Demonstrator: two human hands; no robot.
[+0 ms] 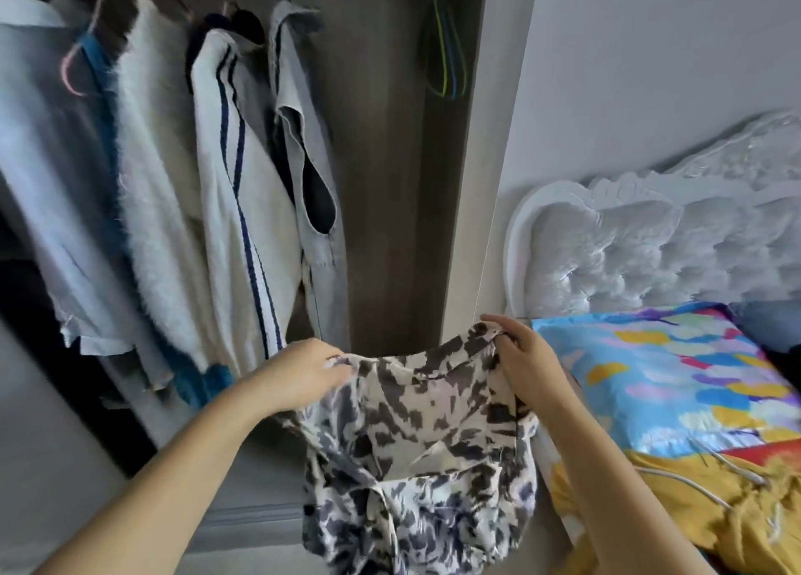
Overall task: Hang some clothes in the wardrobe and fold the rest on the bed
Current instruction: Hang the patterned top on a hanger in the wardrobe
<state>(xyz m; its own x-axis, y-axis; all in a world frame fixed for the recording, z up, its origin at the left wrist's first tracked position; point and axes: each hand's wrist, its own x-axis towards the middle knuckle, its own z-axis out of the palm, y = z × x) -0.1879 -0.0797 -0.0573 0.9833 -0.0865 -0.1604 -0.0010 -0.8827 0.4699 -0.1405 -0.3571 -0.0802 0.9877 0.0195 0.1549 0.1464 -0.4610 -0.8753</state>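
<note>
Partway thru: some clothes hung, printed top in hand.
Wardrobe (390,184) above hands has four garments (242,193) hung, spare hangers (446,54) free; bed (676,401) right of right hand (526,358) w/ yellow garment (676,514) unfolded; left hand (303,373) & right each grip printed top (429,436) by its upper edge.

We log a tufted white headboard (663,245) w/ carved scrolled top edge, standing against a pale grey wall (650,54) at right. In front of it lies a pillow (676,379), glossy cover, blue ground w/ yellow, pink and purple patches. A white cable (711,494) runs across yellow fabric just below the pillow. Lower left: plain grey floor (52,466); its surface is blurred, no detail readable.
</note>
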